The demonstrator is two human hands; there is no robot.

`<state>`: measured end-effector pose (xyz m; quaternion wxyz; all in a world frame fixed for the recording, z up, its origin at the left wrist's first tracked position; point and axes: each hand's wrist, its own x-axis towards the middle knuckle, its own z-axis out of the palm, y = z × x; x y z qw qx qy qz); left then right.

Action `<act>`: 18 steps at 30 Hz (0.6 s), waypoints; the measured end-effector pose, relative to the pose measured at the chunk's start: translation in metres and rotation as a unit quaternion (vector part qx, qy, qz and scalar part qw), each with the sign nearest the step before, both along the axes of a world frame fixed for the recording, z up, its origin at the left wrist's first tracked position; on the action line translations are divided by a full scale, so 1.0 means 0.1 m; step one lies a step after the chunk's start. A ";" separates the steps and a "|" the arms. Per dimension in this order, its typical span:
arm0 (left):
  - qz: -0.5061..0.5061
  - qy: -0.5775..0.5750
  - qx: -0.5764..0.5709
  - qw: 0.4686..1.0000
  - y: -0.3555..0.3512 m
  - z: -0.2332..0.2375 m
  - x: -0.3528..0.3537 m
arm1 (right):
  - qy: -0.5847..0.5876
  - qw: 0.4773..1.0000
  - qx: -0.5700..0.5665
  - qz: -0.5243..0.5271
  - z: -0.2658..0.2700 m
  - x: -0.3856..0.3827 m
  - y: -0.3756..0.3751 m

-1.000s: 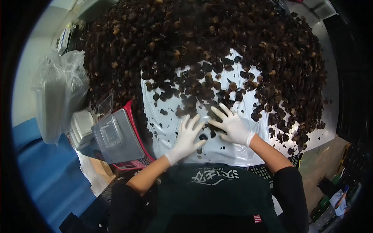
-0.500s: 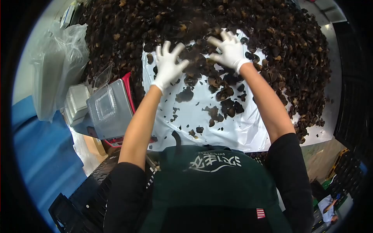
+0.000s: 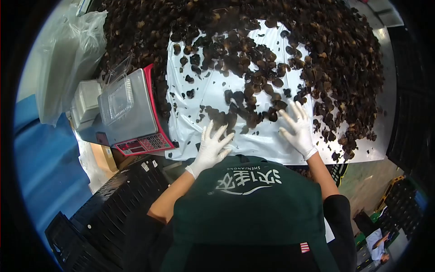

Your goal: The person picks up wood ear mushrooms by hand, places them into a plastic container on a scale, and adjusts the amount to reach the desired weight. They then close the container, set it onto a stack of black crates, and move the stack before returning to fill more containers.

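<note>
Both hands wear white gloves. My left hand (image 3: 211, 147) is over the near edge of a white plastic sheet (image 3: 183, 122), its fingers spread and pointing away from me. Just beyond its fingertips lie loose dark wood ear mushrooms (image 3: 258, 93), scattered in clumps across the sheet. My right hand (image 3: 298, 129) is farther right over the sheet, fingers also spread, beside the near end of those clumps. Neither hand holds anything. A large heap of the same wood ear mushrooms (image 3: 346, 77) surrounds the sheet at the back and right.
A red-framed scale (image 3: 147, 104) stands on the left with a clear plastic box (image 3: 117, 99) on its plate. Beside it are stacked clear boxes (image 3: 86, 102) and a plastic bag (image 3: 74, 59). Black crates (image 3: 118, 195) stand lower left. Another person (image 3: 375, 245) is far right.
Both hands have come back from the far part of the sheet towards my body, the right one also moving rightwards. More mushrooms now lie spread over the middle of the sheet.
</note>
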<state>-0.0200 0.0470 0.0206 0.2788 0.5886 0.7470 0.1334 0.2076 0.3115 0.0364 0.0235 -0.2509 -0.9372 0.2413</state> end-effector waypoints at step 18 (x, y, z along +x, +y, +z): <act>0.115 -0.054 0.136 0.983 -0.49 -0.15 0.33 | 0.052 0.989 -0.051 -0.128 -0.30 -0.32 -0.49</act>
